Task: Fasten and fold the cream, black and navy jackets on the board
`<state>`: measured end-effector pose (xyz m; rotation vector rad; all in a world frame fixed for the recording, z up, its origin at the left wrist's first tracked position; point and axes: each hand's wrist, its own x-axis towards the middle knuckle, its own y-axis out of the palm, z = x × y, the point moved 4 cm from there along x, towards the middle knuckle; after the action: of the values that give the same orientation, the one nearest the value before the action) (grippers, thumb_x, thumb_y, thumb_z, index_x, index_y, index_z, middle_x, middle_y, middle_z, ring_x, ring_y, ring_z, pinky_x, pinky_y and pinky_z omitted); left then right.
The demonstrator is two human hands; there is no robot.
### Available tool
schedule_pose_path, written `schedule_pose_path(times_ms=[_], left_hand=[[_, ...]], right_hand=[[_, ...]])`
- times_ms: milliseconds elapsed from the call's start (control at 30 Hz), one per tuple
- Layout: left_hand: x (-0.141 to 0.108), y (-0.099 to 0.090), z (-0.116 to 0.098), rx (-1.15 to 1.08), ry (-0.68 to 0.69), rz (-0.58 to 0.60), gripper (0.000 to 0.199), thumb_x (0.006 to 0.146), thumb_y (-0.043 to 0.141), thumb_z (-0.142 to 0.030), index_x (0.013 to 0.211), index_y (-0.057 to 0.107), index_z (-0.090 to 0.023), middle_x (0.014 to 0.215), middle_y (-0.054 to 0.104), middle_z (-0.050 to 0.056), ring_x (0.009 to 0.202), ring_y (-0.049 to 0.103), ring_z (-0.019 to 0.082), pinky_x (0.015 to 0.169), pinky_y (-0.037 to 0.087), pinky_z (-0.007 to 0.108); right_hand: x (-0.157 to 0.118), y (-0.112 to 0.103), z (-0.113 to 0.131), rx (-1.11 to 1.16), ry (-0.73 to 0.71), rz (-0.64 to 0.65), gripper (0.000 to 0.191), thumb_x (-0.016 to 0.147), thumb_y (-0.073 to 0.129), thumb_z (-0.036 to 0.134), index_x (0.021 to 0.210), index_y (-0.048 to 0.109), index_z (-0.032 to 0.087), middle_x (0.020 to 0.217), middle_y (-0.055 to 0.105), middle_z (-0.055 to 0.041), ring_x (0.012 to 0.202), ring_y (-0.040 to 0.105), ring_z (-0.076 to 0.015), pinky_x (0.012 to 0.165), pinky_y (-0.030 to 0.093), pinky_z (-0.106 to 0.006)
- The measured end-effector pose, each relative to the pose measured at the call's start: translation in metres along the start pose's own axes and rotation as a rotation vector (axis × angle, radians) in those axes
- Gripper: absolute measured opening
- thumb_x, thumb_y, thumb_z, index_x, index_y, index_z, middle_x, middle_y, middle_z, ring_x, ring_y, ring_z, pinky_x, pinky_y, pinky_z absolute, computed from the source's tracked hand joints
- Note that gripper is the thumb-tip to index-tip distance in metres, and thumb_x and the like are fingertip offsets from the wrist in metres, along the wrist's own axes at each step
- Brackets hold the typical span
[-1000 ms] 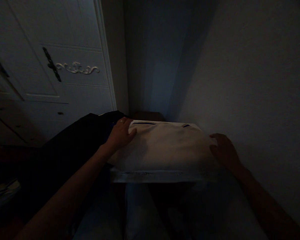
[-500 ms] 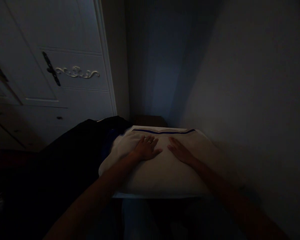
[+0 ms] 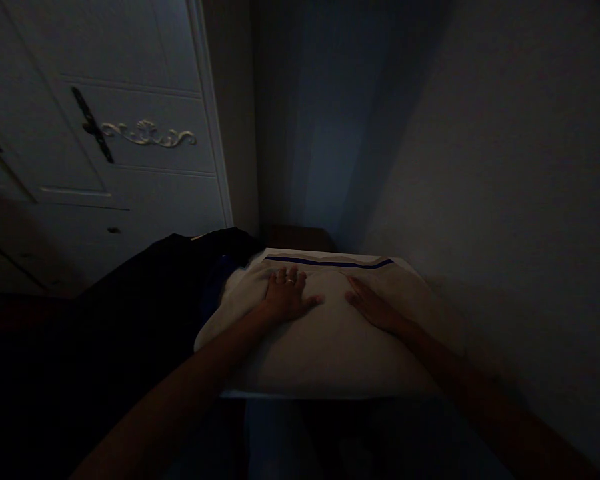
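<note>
A pale beige cloth [image 3: 325, 347] with a dark blue stripe near its far edge is spread over a board-like surface in front of me. My left hand [image 3: 287, 293] lies flat on it with the fingers spread, a ring on one finger. To the right, my right hand [image 3: 373, 305] rests on the same cloth, fingers stretched out and pointing forward and inward. Neither hand grips the cloth. The scene is very dim, so the exact kind of cloth item cannot be made out.
A white cabinet [image 3: 155, 193] with dark handles stands at the back left. Dark fabric [image 3: 145, 287] is heaped left of the cloth, with a blue piece [image 3: 217, 280] beside it. Behind the cloth is a brown object [image 3: 300, 237]. A plain wall [image 3: 505, 167] runs along the right.
My right hand has slid a little to the right and my left hand slightly left, widening the gap between them. Both stay flat on the cloth. The view has shifted slightly.
</note>
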<state>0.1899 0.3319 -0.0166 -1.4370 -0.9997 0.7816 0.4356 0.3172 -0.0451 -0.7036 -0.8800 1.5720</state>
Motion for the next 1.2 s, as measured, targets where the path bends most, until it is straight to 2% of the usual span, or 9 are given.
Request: schedule_pose_path(times_ms=[67, 200, 267, 333, 467, 600, 900, 1033, 1200], left_hand=[[0.005, -0.005, 0.000, 0.011, 0.042, 0.027, 0.105, 0.077, 0.019, -0.088, 0.150, 0.038, -0.014, 0.158, 0.025, 0.022, 0.141, 0.027, 0.049, 0.108, 0.028, 0.064], [0.020, -0.013, 0.002, 0.023, 0.080, 0.047, 0.089, 0.084, 0.019, -0.082, 0.131, 0.059, -0.018, 0.136, 0.055, 0.020, 0.121, 0.051, 0.042, 0.098, 0.040, 0.058], [0.026, -0.014, 0.006, 0.038, 0.051, -0.036, 0.082, 0.091, 0.014, -0.073, 0.124, 0.063, -0.016, 0.126, 0.061, 0.019, 0.118, 0.054, 0.039, 0.099, 0.040, 0.058], [0.028, -0.010, 0.009, 0.063, 0.035, -0.146, 0.078, 0.094, 0.013, -0.068, 0.127, 0.060, -0.014, 0.133, 0.057, 0.021, 0.127, 0.049, 0.038, 0.104, 0.035, 0.058], [0.028, 0.006, 0.021, 0.033, -0.038, -0.156, 0.086, 0.089, 0.013, -0.075, 0.143, 0.046, -0.017, 0.153, 0.036, 0.022, 0.146, 0.025, 0.039, 0.113, 0.014, 0.068], [0.030, 0.010, 0.028, -0.012, -0.115, -0.077, 0.094, 0.083, 0.010, -0.083, 0.149, 0.039, -0.022, 0.156, 0.032, 0.021, 0.145, 0.025, 0.042, 0.112, 0.007, 0.071], [0.030, 0.005, 0.037, -0.088, -0.092, 0.008, 0.098, 0.079, 0.017, -0.087, 0.154, 0.031, -0.026, 0.160, 0.026, 0.016, 0.145, 0.022, 0.047, 0.114, 0.016, 0.066], [0.020, 0.004, 0.067, -0.122, -0.057, 0.008, 0.087, 0.091, 0.016, -0.072, 0.150, 0.038, -0.011, 0.156, 0.034, 0.019, 0.146, 0.029, 0.033, 0.118, 0.023, 0.046], [-0.005, 0.013, 0.118, -0.106, -0.204, -0.018, 0.075, 0.096, 0.016, -0.063, 0.153, 0.031, -0.016, 0.159, 0.029, 0.014, 0.149, 0.024, 0.029, 0.119, 0.019, 0.052]], right_hand=[[0.007, -0.011, 0.003, -0.030, 0.013, 0.042, 0.084, 0.088, 0.023, 0.074, 0.152, 0.036, 0.021, 0.157, 0.030, -0.0042, 0.149, 0.030, -0.0234, 0.128, 0.022, -0.044], [0.041, -0.039, 0.028, -0.183, -0.009, 0.012, 0.076, 0.093, 0.017, 0.067, 0.123, 0.067, 0.017, 0.132, 0.061, -0.0116, 0.128, 0.055, -0.0274, 0.117, 0.038, -0.046], [0.063, -0.047, 0.044, -0.231, -0.077, -0.111, 0.073, 0.095, 0.019, 0.064, 0.126, 0.064, 0.015, 0.132, 0.060, -0.0130, 0.127, 0.055, -0.0269, 0.115, 0.040, -0.045], [0.082, -0.042, 0.050, -0.251, -0.148, -0.206, 0.072, 0.095, 0.024, 0.062, 0.138, 0.053, 0.013, 0.145, 0.048, -0.0135, 0.138, 0.045, -0.0260, 0.120, 0.034, -0.043], [0.110, 0.000, 0.025, -0.249, -0.170, -0.090, 0.068, 0.097, 0.022, 0.059, 0.142, 0.050, 0.016, 0.151, 0.040, -0.0112, 0.146, 0.035, -0.0249, 0.124, 0.027, -0.049], [0.120, 0.026, -0.008, -0.243, -0.191, -0.015, 0.064, 0.098, 0.016, 0.057, 0.138, 0.054, 0.024, 0.149, 0.045, -0.0043, 0.146, 0.034, -0.0211, 0.126, 0.023, -0.048], [0.117, 0.016, -0.034, -0.190, -0.220, -0.003, 0.075, 0.094, 0.012, 0.067, 0.142, 0.050, 0.024, 0.155, 0.036, -0.0022, 0.150, 0.027, -0.0205, 0.129, 0.017, -0.046], [0.110, 0.006, -0.050, -0.061, -0.161, -0.107, 0.079, 0.089, 0.020, 0.074, 0.138, 0.055, 0.023, 0.153, 0.040, -0.0041, 0.148, 0.031, -0.0199, 0.129, 0.021, -0.043], [0.102, -0.012, -0.066, -0.074, 0.011, -0.183, 0.069, 0.093, 0.030, 0.064, 0.139, 0.053, 0.019, 0.151, 0.042, -0.0075, 0.143, 0.040, -0.0199, 0.125, 0.029, -0.041]])
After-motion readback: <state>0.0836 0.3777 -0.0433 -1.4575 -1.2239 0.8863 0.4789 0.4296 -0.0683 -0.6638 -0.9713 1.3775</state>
